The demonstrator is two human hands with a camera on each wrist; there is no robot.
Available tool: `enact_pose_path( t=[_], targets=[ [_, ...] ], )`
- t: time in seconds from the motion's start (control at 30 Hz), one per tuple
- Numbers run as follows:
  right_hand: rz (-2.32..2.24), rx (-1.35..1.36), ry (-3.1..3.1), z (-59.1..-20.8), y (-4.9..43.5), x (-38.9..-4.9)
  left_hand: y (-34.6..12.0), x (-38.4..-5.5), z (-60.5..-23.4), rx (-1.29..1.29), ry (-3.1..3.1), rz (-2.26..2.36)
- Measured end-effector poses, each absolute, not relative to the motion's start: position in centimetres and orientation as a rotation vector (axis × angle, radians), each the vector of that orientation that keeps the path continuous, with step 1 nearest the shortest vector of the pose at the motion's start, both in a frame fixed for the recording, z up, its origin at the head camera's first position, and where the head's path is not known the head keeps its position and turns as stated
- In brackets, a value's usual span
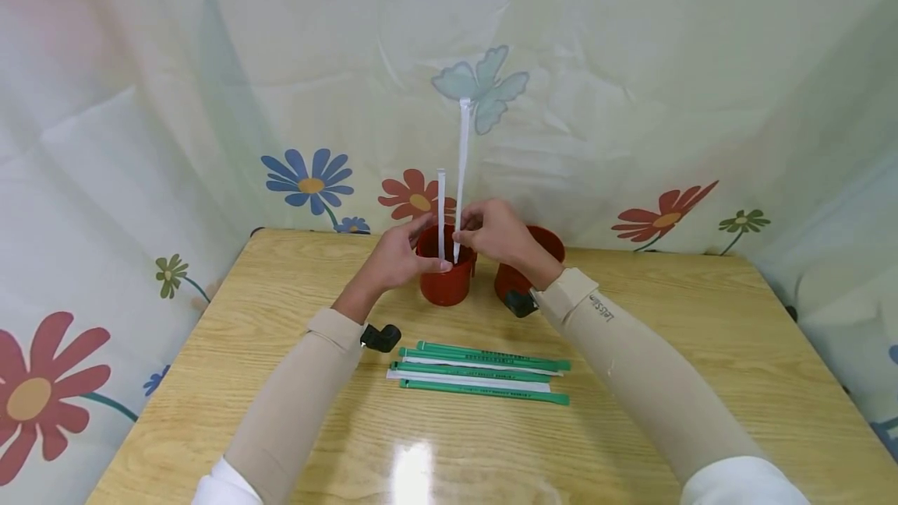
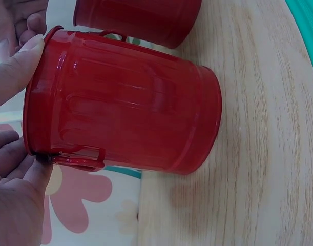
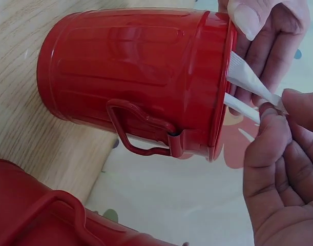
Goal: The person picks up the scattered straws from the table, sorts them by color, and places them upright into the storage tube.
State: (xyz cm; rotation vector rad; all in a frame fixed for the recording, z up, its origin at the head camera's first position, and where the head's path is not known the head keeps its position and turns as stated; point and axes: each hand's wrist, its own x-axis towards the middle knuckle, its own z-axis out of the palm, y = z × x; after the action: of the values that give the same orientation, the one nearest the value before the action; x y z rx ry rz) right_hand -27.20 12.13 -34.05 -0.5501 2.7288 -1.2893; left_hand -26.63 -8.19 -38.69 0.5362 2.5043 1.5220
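Flowered cloth (image 1: 316, 61) hangs behind and to both sides of a wood-grain table (image 1: 666, 318). Work sits near the far edge. Red bucket (image 1: 445, 288) upright on the wood — left hand (image 1: 401, 256) grips its rim, thumb at one side of the mouth, fingers at the other by a handle (image 2: 79, 163); the hold likely keeps the bucket from tipping or turning.

Right hand (image 1: 496, 231) pinches a tall white strip (image 1: 463, 154) between thumb and finger, low down, its bottom end inside the mouth. Gripping near the tip presumably steadies so long and slim a thing. Shorter-looking strip (image 1: 441, 209) stands in the same bucket, near upright; cannot tell whether the left thumb touches it.

Second bucket (image 1: 507, 280) just beside, partly covered by the right arm (image 1: 631, 357). Nearer the person: green strips (image 1: 484, 392) and flat white strips (image 1: 491, 384), laid roughly parallel — within easy reach of either hand, I judge.
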Motion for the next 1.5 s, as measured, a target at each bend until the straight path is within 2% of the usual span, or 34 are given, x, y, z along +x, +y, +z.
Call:
enact_pose_path(
  t=[0.57,0.8,1.2,1.5],
  targets=[
    [-1.15,-0.509,2.878,-33.6,12.5,-26.5,-8.3,-26.7,-38.5,0.534,2.503,1.517],
    [-1.302,-0.582,2.798,-34.6,13.4,-24.3,-8.6,-26.5,-38.6,0.515,2.521,1.488],
    [-1.453,-0.523,2.657,-35.6,15.8,-20.9,-8.7,-27.0,-38.5,0.518,2.515,1.507],
    [-1.349,-0.53,2.609,-38.4,18.3,-17.7,-8.6,-26.8,-38.5,0.506,2.511,1.501]
  ],
)
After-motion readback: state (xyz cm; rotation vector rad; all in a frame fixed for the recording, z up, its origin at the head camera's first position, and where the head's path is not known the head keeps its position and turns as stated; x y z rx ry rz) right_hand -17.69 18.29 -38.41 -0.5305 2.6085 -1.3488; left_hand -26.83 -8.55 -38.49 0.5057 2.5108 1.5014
